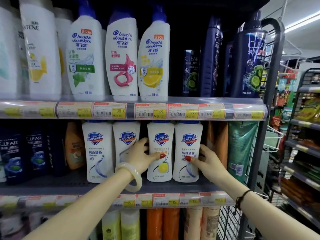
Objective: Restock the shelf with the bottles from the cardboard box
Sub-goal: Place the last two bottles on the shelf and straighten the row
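Bottles at lower centre stand upright on the shelf [155, 187]. Your left hand [138, 155] clasps the lemon bottle [160, 151], your right hand [207, 160] the white bottle [187, 151], fingers spread around their waists. Probably smooth, rigid and fairly heavy; grip mid-body.

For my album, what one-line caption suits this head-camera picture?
Two bare hands, left hand and right hand, grip neighbouring Safeguard bottles on the middle shelf.

Both arms reaching forward, left hand [138, 154] and right hand [208, 161] — fingers curled, thumbs pressed inward
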Demonstrator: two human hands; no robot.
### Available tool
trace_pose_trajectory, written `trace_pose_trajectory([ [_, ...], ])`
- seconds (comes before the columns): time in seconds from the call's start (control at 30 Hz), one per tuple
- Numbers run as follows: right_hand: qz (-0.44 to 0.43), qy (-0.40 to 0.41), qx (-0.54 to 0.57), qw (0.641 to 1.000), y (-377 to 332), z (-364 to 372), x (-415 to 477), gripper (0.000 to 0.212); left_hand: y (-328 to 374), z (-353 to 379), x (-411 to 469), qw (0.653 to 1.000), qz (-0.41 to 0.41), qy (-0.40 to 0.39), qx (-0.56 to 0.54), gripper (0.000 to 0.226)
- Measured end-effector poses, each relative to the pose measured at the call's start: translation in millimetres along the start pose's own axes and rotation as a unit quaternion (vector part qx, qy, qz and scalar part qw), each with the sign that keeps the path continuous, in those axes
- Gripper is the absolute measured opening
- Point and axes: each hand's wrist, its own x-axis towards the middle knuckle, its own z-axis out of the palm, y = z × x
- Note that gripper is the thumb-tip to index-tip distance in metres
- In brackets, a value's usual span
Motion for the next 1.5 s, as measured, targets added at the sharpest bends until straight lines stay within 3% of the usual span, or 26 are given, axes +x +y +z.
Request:
trace_pose_trajectory([
  [0.23,0.016,0.023,-0.091,0.995,-3,-1,-2,0.046,-6,3,0,1.0,0.007,-0.008,-0.007,0.057],
  [0.4,0.068,-0.038,-0.075,0.994,-8,-7,-1,0.066,-6,2,0,0.995,0.018,-0.072,0.065,0.084],
  [0.63,0.069,-0.11,-0.042,0.991,-9,-10,10,0.064,-20,9,6,0.994,-0.009,-0.093,0.056,0.096],
  [1.5,0.067,-0.092,-0.081,0.99,1,-14,10,0.048,-34,19,18,0.993,-0.031,-0.112,-0.002,0.094],
])
